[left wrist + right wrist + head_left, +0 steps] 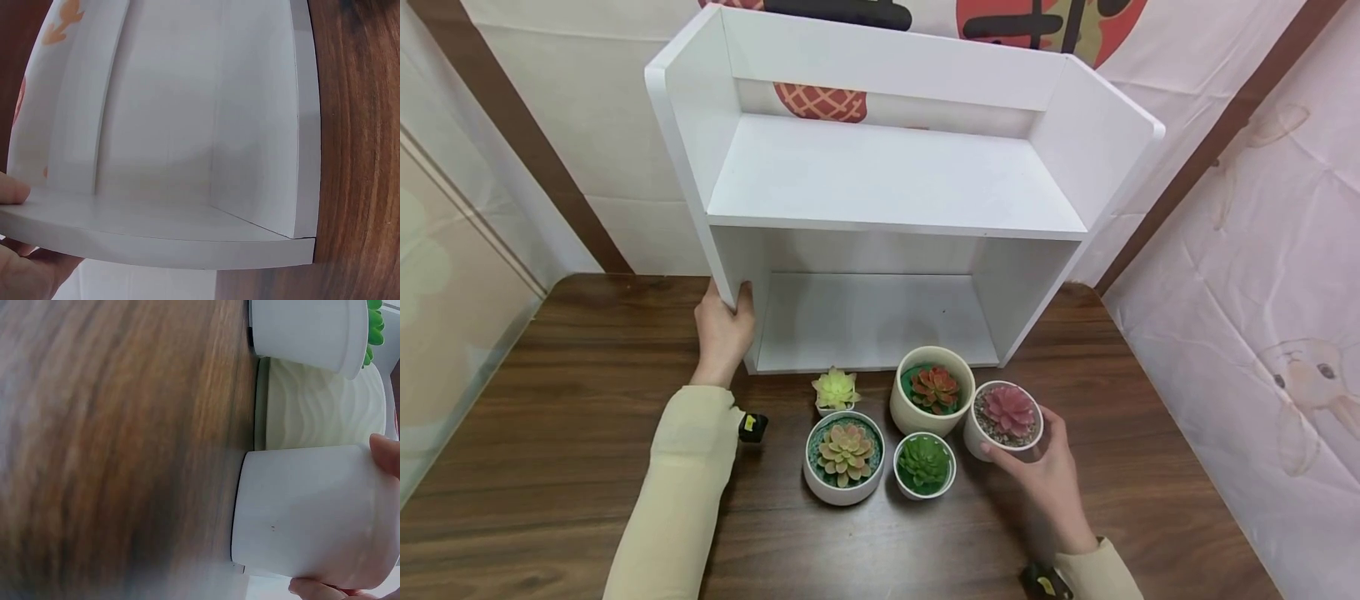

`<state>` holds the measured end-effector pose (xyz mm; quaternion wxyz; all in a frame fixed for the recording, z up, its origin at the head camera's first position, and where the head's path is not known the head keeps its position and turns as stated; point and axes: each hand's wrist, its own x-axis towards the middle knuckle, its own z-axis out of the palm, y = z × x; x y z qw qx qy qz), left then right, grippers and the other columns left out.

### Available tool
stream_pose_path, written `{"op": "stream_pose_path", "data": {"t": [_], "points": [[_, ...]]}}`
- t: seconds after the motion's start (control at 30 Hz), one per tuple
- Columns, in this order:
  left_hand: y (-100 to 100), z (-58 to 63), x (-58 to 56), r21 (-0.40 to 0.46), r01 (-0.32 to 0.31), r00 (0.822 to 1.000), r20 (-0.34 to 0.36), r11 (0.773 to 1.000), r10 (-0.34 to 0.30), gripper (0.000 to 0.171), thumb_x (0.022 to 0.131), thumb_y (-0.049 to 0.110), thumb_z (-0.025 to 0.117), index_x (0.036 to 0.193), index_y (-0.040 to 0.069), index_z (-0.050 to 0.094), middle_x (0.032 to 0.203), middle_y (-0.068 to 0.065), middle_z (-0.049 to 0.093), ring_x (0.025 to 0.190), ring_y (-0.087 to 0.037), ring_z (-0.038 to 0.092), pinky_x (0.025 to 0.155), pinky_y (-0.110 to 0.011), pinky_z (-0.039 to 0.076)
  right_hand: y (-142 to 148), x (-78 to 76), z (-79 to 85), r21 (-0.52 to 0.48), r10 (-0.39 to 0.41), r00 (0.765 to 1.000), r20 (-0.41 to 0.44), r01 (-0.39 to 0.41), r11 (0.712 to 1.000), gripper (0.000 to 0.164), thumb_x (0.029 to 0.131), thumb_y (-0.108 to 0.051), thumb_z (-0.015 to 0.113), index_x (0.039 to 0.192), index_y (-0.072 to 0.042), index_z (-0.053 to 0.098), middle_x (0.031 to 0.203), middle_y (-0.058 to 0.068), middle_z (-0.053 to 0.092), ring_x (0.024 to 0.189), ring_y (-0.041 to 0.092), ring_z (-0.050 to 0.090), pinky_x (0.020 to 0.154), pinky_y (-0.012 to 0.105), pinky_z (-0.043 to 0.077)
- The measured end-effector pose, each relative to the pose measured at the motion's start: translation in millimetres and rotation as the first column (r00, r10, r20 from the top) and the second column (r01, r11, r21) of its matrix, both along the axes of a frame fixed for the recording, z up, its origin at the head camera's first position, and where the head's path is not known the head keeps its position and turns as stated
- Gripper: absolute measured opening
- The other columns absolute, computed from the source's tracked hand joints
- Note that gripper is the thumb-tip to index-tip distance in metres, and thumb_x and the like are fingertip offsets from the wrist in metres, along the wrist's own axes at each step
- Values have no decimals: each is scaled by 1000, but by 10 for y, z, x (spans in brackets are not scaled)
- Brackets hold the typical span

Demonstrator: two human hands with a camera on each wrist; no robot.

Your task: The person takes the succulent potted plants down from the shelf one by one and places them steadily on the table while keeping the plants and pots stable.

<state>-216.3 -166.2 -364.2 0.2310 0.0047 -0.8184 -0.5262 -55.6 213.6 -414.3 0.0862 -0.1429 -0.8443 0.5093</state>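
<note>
My left hand (724,332) grips the left side panel of a white two-tier shelf (895,183), thumb on the inner face and fingers outside. In the left wrist view that thumb (12,189) lies over the panel (162,244). At the front right, my right hand (1048,479) holds a white pot with a pink succulent (1009,412), thumb and fingers on opposite sides near the rim. The right wrist view shows this pot (312,512) from the side, its base at the table. Beside it stands a cream pot with a red succulent (934,390).
Left of these are a small yellow-green succulent (836,390), a wide pot with a peach succulent (846,457) and a green succulent in a white pot (923,464). All stand on the brown wooden table (820,558), before the shelf. A printed cloth (647,167) hangs behind.
</note>
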Motion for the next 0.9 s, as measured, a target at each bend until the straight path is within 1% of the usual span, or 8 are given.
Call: {"op": "stream_pose_path", "data": {"t": [0.03,0.17,0.23,0.3,0.43,0.47,0.73,0.9], "points": [[0,0,4,-1,-1,1000,-2,1000,1,40,99,11,47,134,-7,46,132,-31,52,122,-45,51,97,-59,42,-1,-1,0,-7,2,1000,-1,-2,1000,89,66,-15,89,136,0,35,135,20,49,127,26,47,104,28,38],[-2,4,8,-13,-2,1000,-16,1000,1,39,98,11,47,133,-6,47,132,-30,53,122,-44,51,96,-59,43,-14,-13,2,-42,9,1000,-18,-10,999,89,67,-13,88,136,0,34,136,20,48,127,25,47,98,13,40],[-11,1,14,-17,-4,1000,-15,1000,4,39,98,11,48,133,-6,47,131,-30,54,121,-44,52,96,-59,43,-26,-14,3,-43,11,1000,-13,-12,999,89,67,-13,87,136,0,33,136,20,48,127,25,47,97,10,38],[-24,-7,22,-17,-7,1000,-11,1000,7,39,98,11,47,133,-7,47,131,-30,54,121,-44,52,96,-60,43,-38,-13,1,-36,19,1000,-8,-19,999,89,67,-13,87,137,0,33,137,21,47,129,27,46,100,17,39],[-50,-29,31,-20,-13,1000,-12,1000,13,39,98,10,47,132,-8,47,131,-31,54,121,-45,51,96,-61,42,-50,-16,-14,-17,30,1000,-4,-30,999,90,67,-14,88,137,0,32,138,21,46,130,29,44,109,36,35],[-54,-32,31,-21,-12,1000,-15,1000,12,39,98,10,47,132,-8,47,130,-31,53,121,-45,51,96,-61,42,-51,-20,-17,-13,31,999,-9,-32,999,90,67,-15,88,137,0,32,138,22,46,131,29,44,109,38,34],[-75,-44,11,-32,-16,1000,-25,999,15,38,98,10,47,131,-9,47,130,-32,54,120,-47,52,95,-61,43,-70,-45,-13,2,43,999,-1,-43,999,92,68,-21,88,138,-1,32,138,22,46,131,30,43,111,42,31],[-88,-64,7,-38,-16,1000,-24,999,16,38,97,9,48,130,-10,47,128,-33,54,118,-47,53,94,-62,43,-69,-30,9,11,58,998,14,-58,998,97,67,-23,88,141,-1,29,140,23,44,133,33,40,113,47,27]]}}
